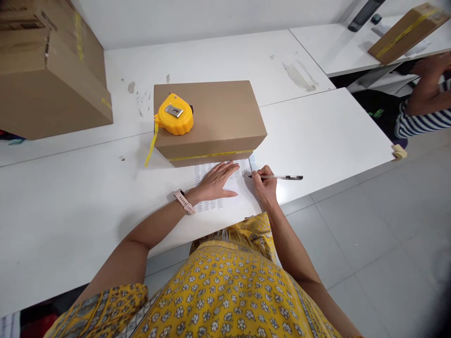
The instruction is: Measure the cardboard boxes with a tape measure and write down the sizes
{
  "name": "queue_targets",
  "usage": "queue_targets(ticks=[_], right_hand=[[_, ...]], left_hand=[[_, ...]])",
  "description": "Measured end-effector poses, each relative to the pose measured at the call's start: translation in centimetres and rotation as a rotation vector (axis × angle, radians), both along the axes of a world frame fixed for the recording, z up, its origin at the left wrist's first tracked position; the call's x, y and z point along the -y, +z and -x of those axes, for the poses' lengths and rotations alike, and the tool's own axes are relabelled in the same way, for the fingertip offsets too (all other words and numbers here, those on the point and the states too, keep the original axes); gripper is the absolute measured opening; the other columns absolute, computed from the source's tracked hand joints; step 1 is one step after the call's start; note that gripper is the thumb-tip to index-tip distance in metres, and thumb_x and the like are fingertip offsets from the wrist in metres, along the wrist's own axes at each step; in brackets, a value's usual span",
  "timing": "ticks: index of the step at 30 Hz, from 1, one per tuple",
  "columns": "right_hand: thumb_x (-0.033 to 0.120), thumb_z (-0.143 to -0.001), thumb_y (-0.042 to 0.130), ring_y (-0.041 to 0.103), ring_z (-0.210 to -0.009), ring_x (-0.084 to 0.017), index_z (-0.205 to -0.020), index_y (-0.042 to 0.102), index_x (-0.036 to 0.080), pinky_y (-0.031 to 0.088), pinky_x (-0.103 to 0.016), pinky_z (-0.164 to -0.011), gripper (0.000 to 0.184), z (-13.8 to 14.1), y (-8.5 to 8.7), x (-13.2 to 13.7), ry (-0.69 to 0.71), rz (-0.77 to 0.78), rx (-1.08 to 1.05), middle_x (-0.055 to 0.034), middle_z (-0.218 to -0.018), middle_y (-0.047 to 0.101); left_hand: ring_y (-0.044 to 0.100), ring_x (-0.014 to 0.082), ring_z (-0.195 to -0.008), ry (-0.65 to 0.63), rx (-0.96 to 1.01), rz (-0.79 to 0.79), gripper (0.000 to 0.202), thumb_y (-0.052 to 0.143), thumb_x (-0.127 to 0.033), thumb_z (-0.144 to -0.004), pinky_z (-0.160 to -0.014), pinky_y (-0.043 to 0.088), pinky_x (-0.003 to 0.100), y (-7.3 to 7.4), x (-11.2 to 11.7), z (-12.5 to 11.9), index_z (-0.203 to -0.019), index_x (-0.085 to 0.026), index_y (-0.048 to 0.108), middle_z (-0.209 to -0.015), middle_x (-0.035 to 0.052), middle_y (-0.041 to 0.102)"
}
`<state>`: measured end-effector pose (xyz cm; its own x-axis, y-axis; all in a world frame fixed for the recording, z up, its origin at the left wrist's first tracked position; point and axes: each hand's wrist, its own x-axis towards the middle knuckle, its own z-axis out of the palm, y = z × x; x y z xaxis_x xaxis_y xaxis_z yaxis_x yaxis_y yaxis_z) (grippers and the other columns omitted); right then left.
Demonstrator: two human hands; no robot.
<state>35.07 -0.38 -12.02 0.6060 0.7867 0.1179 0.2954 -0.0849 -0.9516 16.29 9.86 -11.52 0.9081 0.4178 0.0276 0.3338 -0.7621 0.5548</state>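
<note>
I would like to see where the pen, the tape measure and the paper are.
Pen [281, 177], head view: its clear barrel.
Tape measure [176, 121], head view: its yellow case.
Paper [240, 202], head view: a blank part.

Wht table [225, 61] w/ grey scuffs [299, 76], set vs. plain pale wall [211, 16]; 2nd wht table [324, 44] adj., upper R. Floor [352, 234]: lt-grey tiles w/ thin lines. Rm well lit.

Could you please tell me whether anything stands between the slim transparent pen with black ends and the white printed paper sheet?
Nothing visible does: the right hand holds the pen with its tip at the sheet, and the left hand rests on it, left of the tip.
</note>
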Motion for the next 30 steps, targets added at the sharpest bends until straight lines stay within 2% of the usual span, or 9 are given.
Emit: queue_targets(ticks=[3,6,8,12,15,20,25,30], right_hand=[[0.045,-0.090,0.066,0.046,-0.060,-0.012,-0.076,0.051,0.024,0.038,-0.028,-0.059,0.030,-0.4,0.4,0.1,0.016,-0.028,-0.070,0.0053,-0.065,0.052],[0.051,-0.083,0.076,0.056,-0.067,-0.014,-0.089,0.058,0.024,0.045,-0.029,-0.065,0.033,-0.9,0.6,0.4,0.089,-0.051,-0.160,0.0031,-0.075,0.061],[0.051,-0.080,0.078,0.058,-0.067,-0.014,-0.091,0.058,0.024,0.047,-0.029,-0.065,0.036,-1.1,0.5,0.7,0.109,-0.044,-0.186,0.0026,-0.076,0.063],[0.051,-0.092,0.065,0.047,-0.055,-0.012,-0.083,0.051,0.024,0.037,-0.026,-0.054,0.031,-1.1,0.1,0.8,0.086,0.043,-0.089,0.0058,-0.062,0.053],[0.045,-0.094,0.060,0.041,-0.052,-0.011,-0.081,0.048,0.025,0.032,-0.026,-0.053,0.027,-0.9,-0.3,0.4,0.075,0.066,0.057,0.0073,-0.059,0.048],[0.041,-0.094,0.057,0.042,-0.052,-0.012,-0.081,0.046,0.026,0.031,-0.027,-0.054,0.023,-0.9,-0.3,-0.2,0.118,0.069,0.168,0.0077,-0.056,0.047],[0.041,-0.092,0.055,0.042,-0.050,-0.013,-0.079,0.045,0.026,0.032,-0.027,-0.053,0.022,-0.8,0.2,-0.3,0.137,0.098,0.210,0.0076,-0.054,0.046],[0.041,-0.092,0.054,0.041,-0.049,-0.013,-0.080,0.044,0.026,0.031,-0.027,-0.053,0.021,-0.7,0.4,-0.3,0.144,0.121,0.245,0.0074,-0.053,0.047]], left_hand=[[0.029,0.0305,-0.158,0.007,-0.003,0.010,0.094,0.080,-0.043,-0.083,-0.131,0.023,0.050,0.1,0.0,0.0,-0.159,-0.023,0.029,-0.169,0.0122,0.035],[0.029,0.0314,-0.158,0.012,-0.001,0.014,0.093,0.081,-0.043,-0.083,-0.131,0.024,0.051,0.1,0.0,0.0,-0.159,-0.024,0.030,-0.169,0.0118,0.036],[0.029,0.0314,-0.158,0.011,0.000,0.010,0.093,0.081,-0.044,-0.082,-0.131,0.024,0.051,0.1,0.0,0.0,-0.158,-0.024,0.031,-0.169,0.0122,0.036],[0.029,0.0304,-0.158,0.012,-0.003,0.001,0.093,0.080,-0.044,-0.083,-0.131,0.024,0.050,0.0,0.0,0.0,-0.159,-0.024,0.029,-0.169,0.0113,0.036],[0.030,0.0298,-0.158,0.012,-0.004,-0.005,0.094,0.080,-0.044,-0.084,-0.131,0.023,0.050,0.0,0.0,0.0,-0.160,-0.025,0.028,-0.169,0.0111,0.036],[0.029,0.0291,-0.159,0.012,-0.007,-0.003,0.094,0.080,-0.044,-0.083,-0.131,0.023,0.049,0.0,0.0,0.0,-0.160,-0.025,0.028,-0.169,0.0108,0.036],[0.029,0.0290,-0.159,0.006,-0.003,-0.007,0.096,0.081,-0.044,-0.082,-0.132,0.022,0.049,-0.2,0.0,0.0,-0.160,-0.023,0.029,-0.169,0.0124,0.036],[0.029,0.0292,-0.159,0.003,0.013,-0.008,0.095,0.079,-0.045,-0.084,-0.132,0.022,0.050,-0.5,0.0,0.1,-0.160,-0.025,0.028,-0.169,0.0112,0.036]])
